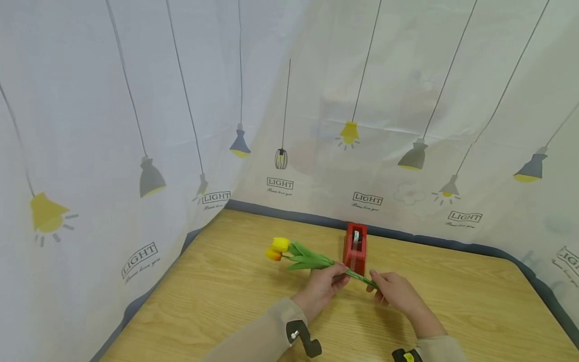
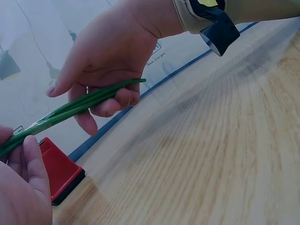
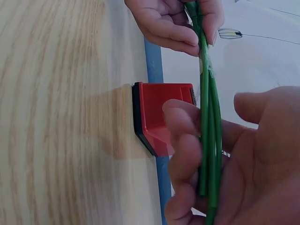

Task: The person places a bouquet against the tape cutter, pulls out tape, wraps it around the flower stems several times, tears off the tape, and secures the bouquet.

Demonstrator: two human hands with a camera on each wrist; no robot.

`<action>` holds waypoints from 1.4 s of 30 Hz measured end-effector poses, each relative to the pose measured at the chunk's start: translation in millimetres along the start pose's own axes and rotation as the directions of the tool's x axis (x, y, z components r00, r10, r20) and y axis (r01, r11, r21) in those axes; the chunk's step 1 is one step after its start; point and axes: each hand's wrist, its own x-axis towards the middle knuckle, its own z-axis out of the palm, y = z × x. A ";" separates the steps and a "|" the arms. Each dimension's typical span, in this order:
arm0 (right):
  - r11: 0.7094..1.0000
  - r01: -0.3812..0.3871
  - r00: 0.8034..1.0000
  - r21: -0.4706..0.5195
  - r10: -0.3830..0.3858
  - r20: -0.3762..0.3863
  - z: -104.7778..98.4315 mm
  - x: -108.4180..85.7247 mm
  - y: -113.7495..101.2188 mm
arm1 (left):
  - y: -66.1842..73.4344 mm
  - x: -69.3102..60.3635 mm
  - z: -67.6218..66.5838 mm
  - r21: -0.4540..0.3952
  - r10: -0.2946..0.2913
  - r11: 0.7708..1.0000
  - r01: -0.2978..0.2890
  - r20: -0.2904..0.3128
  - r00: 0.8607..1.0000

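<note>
Artificial tulips [image 1: 309, 258], with one yellow bloom [image 1: 281, 245] and one orange-yellow bloom [image 1: 273, 254], are held above the table with blooms to the left. My left hand [image 1: 318, 287] pinches their green stems about midway. Around the lower stem ends, the fingers of my right hand [image 1: 398, 295] curl loosely; its thumb stands apart from the stems in the right wrist view. A clear shiny strip, like tape [image 3: 209, 68], lies on the stems between both hands. Just behind them stands a red tape dispenser [image 1: 356, 264] with a dark base and a toothed edge.
The wooden table [image 1: 203, 296] spreads around both hands. A pale cloth [image 1: 316, 166] printed with hanging lamps walls the back and left sides, with a dark blue border [image 1: 289, 215] along the table edge.
</note>
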 end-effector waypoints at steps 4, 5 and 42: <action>0.999 -0.031 0.999 0.027 0.032 -0.015 2.9 0.5 2.0 | 0.2 -0.2 -0.1 0.008 0.005 1.000 -0.005 0.005 1.000; 0.999 -0.035 0.999 0.028 0.035 -0.019 3.3 0.7 2.6 | 0.3 -0.2 -0.1 0.005 0.002 1.000 -0.002 0.007 1.000; 0.995 0.101 0.992 -0.004 -0.101 -0.071 -5.0 6.7 9.0 | 2.3 -1.5 3.2 -0.048 -0.001 0.999 0.001 -0.007 1.000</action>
